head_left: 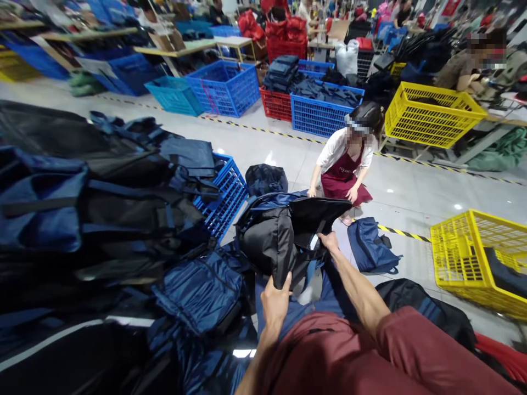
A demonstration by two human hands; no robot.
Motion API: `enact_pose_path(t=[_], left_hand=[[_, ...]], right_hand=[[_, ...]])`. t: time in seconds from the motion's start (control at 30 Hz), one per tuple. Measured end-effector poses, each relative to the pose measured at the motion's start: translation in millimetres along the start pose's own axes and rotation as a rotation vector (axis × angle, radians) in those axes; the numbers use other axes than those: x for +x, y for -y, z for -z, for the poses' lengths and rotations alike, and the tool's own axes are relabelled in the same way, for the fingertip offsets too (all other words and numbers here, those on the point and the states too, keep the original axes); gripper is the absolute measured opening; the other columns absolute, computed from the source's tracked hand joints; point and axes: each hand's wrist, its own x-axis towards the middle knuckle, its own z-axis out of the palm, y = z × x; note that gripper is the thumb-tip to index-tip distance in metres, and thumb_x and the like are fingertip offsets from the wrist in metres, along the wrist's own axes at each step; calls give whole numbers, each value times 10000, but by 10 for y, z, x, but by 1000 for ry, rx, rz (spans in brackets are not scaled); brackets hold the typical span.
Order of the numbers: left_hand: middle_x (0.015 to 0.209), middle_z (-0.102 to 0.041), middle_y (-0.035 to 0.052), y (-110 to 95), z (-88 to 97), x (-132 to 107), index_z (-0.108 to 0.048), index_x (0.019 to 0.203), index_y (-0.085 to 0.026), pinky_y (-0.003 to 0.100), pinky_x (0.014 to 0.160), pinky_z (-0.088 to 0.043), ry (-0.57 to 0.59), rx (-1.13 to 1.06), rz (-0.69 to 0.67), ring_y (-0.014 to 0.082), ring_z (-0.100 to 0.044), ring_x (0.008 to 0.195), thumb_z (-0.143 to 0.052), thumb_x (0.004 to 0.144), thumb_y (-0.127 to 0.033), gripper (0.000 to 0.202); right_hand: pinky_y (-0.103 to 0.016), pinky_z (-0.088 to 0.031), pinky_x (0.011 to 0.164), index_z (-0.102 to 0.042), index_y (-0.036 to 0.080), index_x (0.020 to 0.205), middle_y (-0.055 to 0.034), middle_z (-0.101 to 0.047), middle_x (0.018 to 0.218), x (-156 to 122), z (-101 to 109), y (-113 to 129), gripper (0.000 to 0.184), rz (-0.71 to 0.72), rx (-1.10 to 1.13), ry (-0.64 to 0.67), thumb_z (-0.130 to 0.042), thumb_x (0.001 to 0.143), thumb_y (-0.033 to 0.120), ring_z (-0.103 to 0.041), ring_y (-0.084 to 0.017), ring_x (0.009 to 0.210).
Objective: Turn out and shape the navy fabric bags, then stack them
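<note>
My left hand (275, 300) is closed on the lower edge of a black and blue bag (269, 236) held up in front of me. My right hand (329, 242) grips the same bag at its right side, under a black flap (319, 211). The bag hangs over a heap of navy blue bags (201, 291) below me. My red sleeves fill the bottom of the view.
A tall pile of dark bags (82, 203) lies on the left over a blue crate (226, 195). A person in a maroon apron (345, 170) crouches ahead on the floor, next to a navy bag (370, 247). Yellow crates (473, 252) stand right; blue and red crates line the back.
</note>
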Motion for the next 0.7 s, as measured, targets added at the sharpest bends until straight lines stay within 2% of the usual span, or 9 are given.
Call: enact_pose_path(t=[0.13, 0.2, 0.3, 0.37, 0.4, 0.47, 0.53, 0.6, 0.7], left_hand=[[1180, -840, 157, -169, 169, 35, -761, 1284, -194, 384, 784, -643, 5, 31, 7, 325, -844, 888, -696, 987, -566, 481], [1235, -824, 190, -289, 283, 10, -666, 1461, -181, 476, 912, -642, -70, 184, -43, 397, -826, 1057, -723, 975, -584, 634], [1573, -632, 282, -502, 471, -95, -350, 1720, -137, 606, 1146, -552, -348, 318, -298, 462, -648, 1434, -761, 956, -615, 991], [1685, -516, 285, -669, 562, -143, -357, 1716, -121, 603, 1278, -451, -466, 350, -554, 424, -503, 1586, -722, 1006, -559, 911], [1678, -537, 257, -759, 584, -137, -436, 1681, -138, 585, 1319, -412, -452, 369, -675, 390, -488, 1604, -671, 1048, -494, 763], [1598, -645, 179, -949, 577, -38, -606, 1566, -194, 553, 1352, -384, -294, 433, -869, 327, -547, 1565, -542, 1097, -304, 486], [1544, -696, 151, -1141, 513, 168, -703, 1469, -189, 551, 1358, -380, -117, 533, -995, 314, -592, 1525, -470, 1041, -130, 491], [1545, -688, 191, -1316, 414, 421, -726, 1440, -121, 559, 1341, -397, -21, 629, -1043, 341, -597, 1515, -471, 943, -35, 565], [1493, -717, 211, -1469, 241, 703, -748, 1413, -115, 526, 1293, -451, -50, 642, -976, 359, -624, 1477, -516, 894, -23, 577]], right_hand=[[-356, -535, 976, -697, 117, 1359, -208, -785, 1302, 10, 138, -15, 510, 71, 2, -3, -635, 1000, 474, -738, -300, 1174], [-356, -515, 966, -720, 161, 1319, -188, -789, 1297, -32, 296, 16, 480, 168, 5, -33, -542, 1059, 524, -731, -302, 1158], [-342, -468, 833, -750, 185, 1081, -157, -803, 1048, -142, 588, 199, 524, 403, -72, -196, -433, 1105, 600, -717, -285, 941], [-320, -395, 722, -706, 207, 908, -99, -742, 821, -268, 801, 408, 591, 568, -157, -298, -371, 1127, 641, -642, -233, 731], [-312, -355, 683, -678, 217, 856, -67, -697, 739, -354, 911, 536, 617, 637, -190, -322, -348, 1136, 657, -588, -204, 650], [-305, -292, 633, -637, 225, 802, -26, -624, 639, -581, 1142, 832, 641, 766, -243, -351, -330, 1150, 667, -492, -162, 551], [-305, -258, 612, -622, 222, 786, -12, -592, 597, -886, 1377, 1164, 627, 905, -299, -385, -351, 1164, 641, -448, -139, 513], [-314, -229, 595, -617, 220, 781, -9, -583, 575, -1260, 1590, 1491, 582, 1054, -368, -423, -402, 1172, 595, -440, -129, 499], [-337, -185, 555, -586, 231, 750, 7, -555, 537, -1867, 1779, 1859, 509, 1311, -431, -433, -494, 1166, 509, -409, -123, 467]])
